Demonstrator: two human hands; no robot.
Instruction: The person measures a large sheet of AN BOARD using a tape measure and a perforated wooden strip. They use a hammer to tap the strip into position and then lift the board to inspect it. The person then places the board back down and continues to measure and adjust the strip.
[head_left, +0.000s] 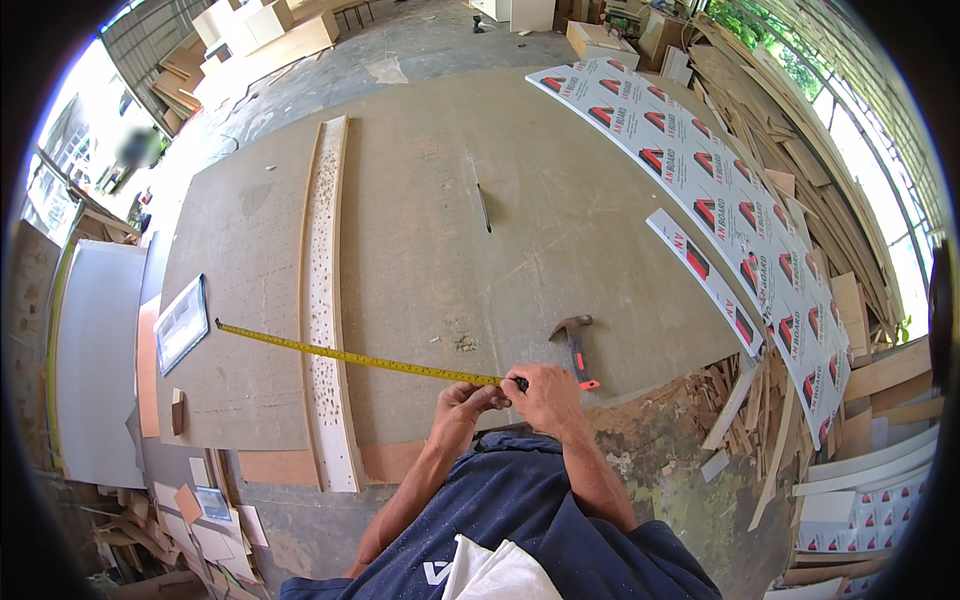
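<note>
A yellow tape measure (pixel 384 365) has its blade drawn out to the left across the worktable, with the hooked tip at the far left end. My right hand (pixel 546 398) is closed around its dark case, which my fingers mostly cover. Close beside the case, my left hand (pixel 466 412) pinches the blade between thumb and fingers. The blade passes over a long pale wooden strip (pixel 325 250) dotted with holes. Just beyond my right hand lies a claw hammer (pixel 575 350) with a black and orange handle.
The large brown worktable (pixel 410 210) bears a thin dark pencil-like stick (pixel 484 208), a plastic-wrapped packet (pixel 182 325) and a small brown block (pixel 178 411). Printed white boards (pixel 690 150) lie along its right side. Wood offcuts (pixel 740 410) litter the floor at right.
</note>
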